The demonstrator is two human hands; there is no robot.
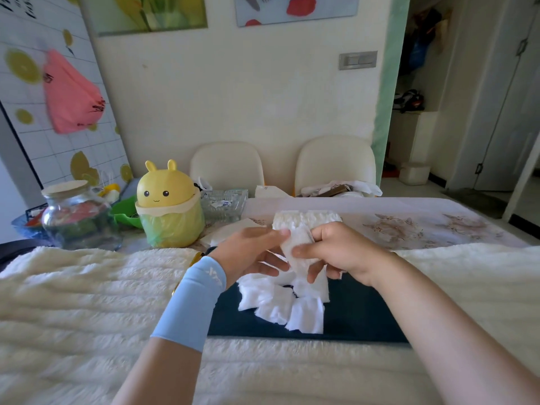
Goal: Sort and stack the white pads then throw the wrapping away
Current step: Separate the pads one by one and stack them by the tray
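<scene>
Hands meet above a dark blue mat (359, 314) that lies on the worktop (438, 211). The left hand (251, 249), which has one pale blue sleeve (190, 302) on its wrist, and the right hand (336, 249) both pinch one white pad (298, 247) between thumb and curled fingers, holding it upright and clear of the mat. Directly under it, a loose pile (280, 302) of pads lies on the mat; they overlap, with roughly five or six corners showing, and an exact count cannot be made. Just beyond the hands one stack (306, 219) of white pads sits on the worktop, its layers too close to count. A cream fleecy cloth (73, 302) covers the near side around the mat. To the left stand one yellow rabbit-eared bin (166, 209) lined with a yellowish bag, one lidded glass jar (79, 217) and one green bowl (125, 211). Two cream chairs (228, 165) stand at the far edge.
</scene>
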